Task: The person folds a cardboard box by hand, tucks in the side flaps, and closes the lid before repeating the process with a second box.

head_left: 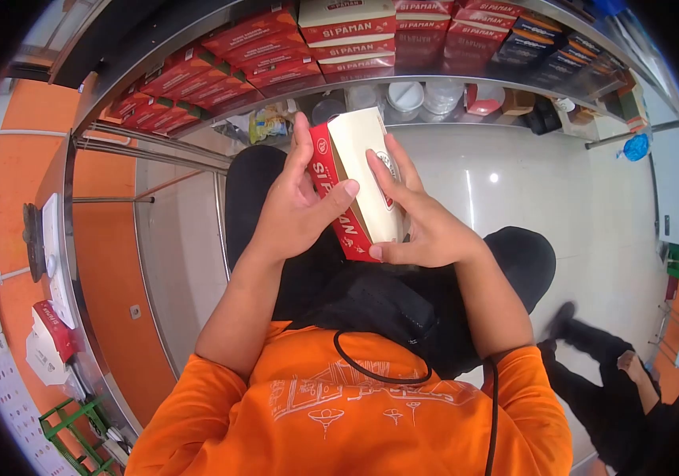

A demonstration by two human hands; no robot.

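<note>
Head view: person in an orange shirt, both hands raised in front of the chest on one carton (pixel 361 178), red and cream, marked SI PAMAN. Left hand (pixel 296 210) is wrapped round the carton's red side, thumb laid across the red panel, fingers curled out of sight behind it. Right hand (pixel 422 226) takes the opposite side, fingers pressed flat up the cream face, thumb tucked at the lower corner. Carton sits tilted between the two palms, held clear of everything else. Beyond the fingertips, a metal shelf (pixel 197 36) carries rows of stacked matching cartons (pixel 347 32); darker boxes (pixel 541 47) sit past the right hand's side of that row. Under the shelf, some white round lids (pixel 405 95), details too small to tell. Below the wrists, a black pouch (pixel 379 305) and a black cable (pixel 379 373) lie against the shirt. Out past the right elbow, another person's dark trouser leg and shoe (pixel 561 317) on the pale floor (pixel 553 190). Far off the left elbow, a green crate (pixel 70 428).
</note>
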